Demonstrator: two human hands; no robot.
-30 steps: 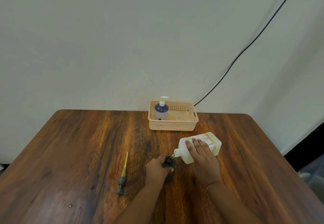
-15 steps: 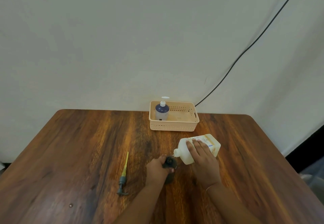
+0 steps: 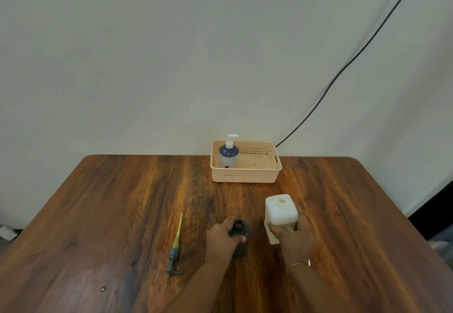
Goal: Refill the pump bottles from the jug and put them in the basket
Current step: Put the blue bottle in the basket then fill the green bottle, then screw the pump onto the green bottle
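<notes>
My left hand (image 3: 221,236) grips a dark pump bottle (image 3: 240,229) that stands open-topped on the wooden table (image 3: 122,214). My right hand (image 3: 293,239) holds the white jug (image 3: 280,211) upright just right of that bottle, its open mouth facing up. The dark bottle's grey pump head with a yellow tube (image 3: 176,246) lies flat on the table to the left. At the back, a peach basket (image 3: 246,177) holds a blue-topped pump bottle (image 3: 228,155) with a white pump, standing in its left end.
A black cable (image 3: 343,67) runs down the wall to behind the basket. The table's rounded right edge lies near the jug side. A small round mark (image 3: 103,288) sits on the wood at the front left.
The jug was tipped with its spout over the dark bottle's mouth; now my right hand has turned it upright and drawn it slightly right. My left hand has stayed on the bottle.
</notes>
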